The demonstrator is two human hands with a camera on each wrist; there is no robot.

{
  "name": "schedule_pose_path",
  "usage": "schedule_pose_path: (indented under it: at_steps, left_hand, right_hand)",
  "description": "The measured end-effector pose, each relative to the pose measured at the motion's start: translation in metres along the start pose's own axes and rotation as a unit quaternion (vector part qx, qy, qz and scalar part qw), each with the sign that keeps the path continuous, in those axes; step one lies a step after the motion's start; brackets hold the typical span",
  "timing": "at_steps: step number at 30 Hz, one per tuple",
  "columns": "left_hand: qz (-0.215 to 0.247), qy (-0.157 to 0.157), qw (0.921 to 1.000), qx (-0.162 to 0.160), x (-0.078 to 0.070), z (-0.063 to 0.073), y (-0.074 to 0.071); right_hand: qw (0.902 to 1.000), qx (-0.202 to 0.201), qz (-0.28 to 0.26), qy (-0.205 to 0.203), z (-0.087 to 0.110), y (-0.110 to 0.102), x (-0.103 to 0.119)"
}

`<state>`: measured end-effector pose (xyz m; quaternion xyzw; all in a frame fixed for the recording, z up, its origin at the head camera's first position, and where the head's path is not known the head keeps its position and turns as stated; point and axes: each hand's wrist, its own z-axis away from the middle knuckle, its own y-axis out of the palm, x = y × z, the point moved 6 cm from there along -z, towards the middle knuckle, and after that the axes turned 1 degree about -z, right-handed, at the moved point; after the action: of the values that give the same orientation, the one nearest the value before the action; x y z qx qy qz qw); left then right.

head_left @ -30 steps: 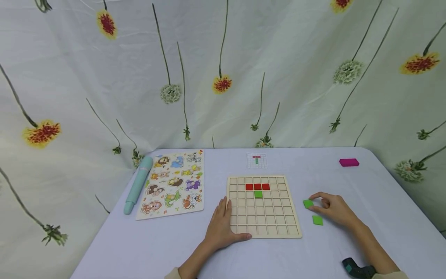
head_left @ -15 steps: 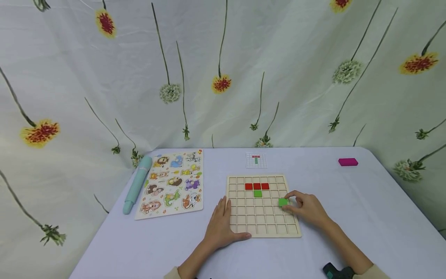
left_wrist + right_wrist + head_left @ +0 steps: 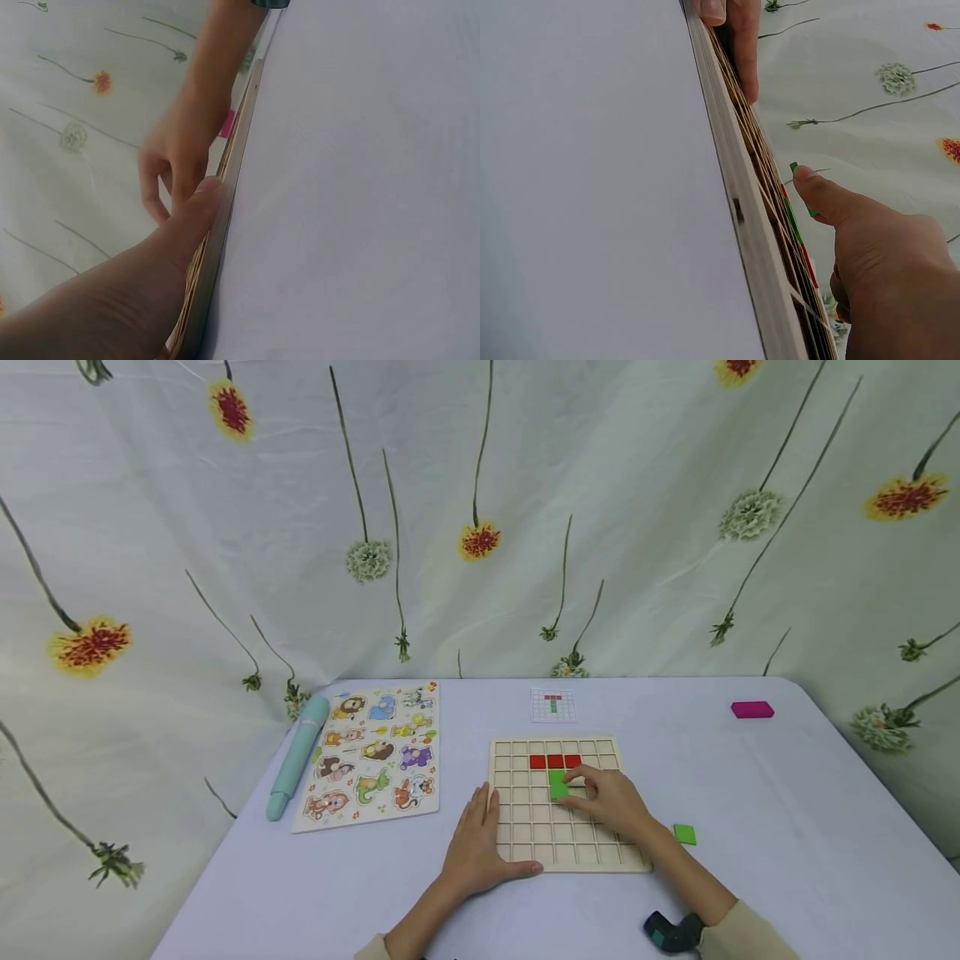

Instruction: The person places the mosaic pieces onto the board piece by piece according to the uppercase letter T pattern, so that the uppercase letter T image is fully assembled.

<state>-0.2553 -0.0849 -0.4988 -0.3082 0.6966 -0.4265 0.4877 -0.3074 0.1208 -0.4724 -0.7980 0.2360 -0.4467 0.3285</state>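
A wooden grid board (image 3: 570, 856) lies on the table. Three red tiles (image 3: 555, 762) fill a row near its far edge. Directly below the middle one is a green tile (image 3: 556, 776). Between thumb and fingertips my right hand (image 3: 611, 800) pinches another green tile (image 3: 558, 792), held just over the board in the right wrist view. Straight fingers of my left hand (image 3: 474, 852) rest along the board's left edge, its thumb (image 3: 208, 191) against the near edge. A loose green tile (image 3: 684, 834) lies right of the board.
Behind the board lies a small pattern card (image 3: 553, 705) with a red and green T. An animal puzzle board (image 3: 371, 760) and a teal cylinder (image 3: 298, 758) are at left. A magenta block (image 3: 752, 710) sits far right. A floral cloth (image 3: 637, 527) hangs behind.
My right hand has carried its green tile leftward from the table beside the board to the cell area under the first green tile. The left hand stays in place.
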Motion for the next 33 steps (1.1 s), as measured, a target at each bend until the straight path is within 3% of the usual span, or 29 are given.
schedule_pose_path:
  at_steps: [8,20,28,33]
  left_hand:
    - [0.001,-0.001,1.0000,0.002,0.000,0.000,-0.001]
    - [0.002,0.002,1.0000,0.001,-0.001,0.000,-0.002]
    - [0.004,-0.004,1.0000,0.005,-0.001,0.001,-0.002]
    - [0.004,-0.004,1.0000,0.004,-0.001,0.001,-0.001]
  right_hand:
    - [0.9990,0.023,0.030,0.023,-0.003,0.007,-0.001]
    - [0.9987,0.015,0.046,0.013,-0.001,0.007,-0.003]
    - [0.9993,0.020,0.028,0.012,0.002,0.003,-0.003]
    - [0.9999,0.010,0.006,-0.012,0.014,-0.009,-0.004]
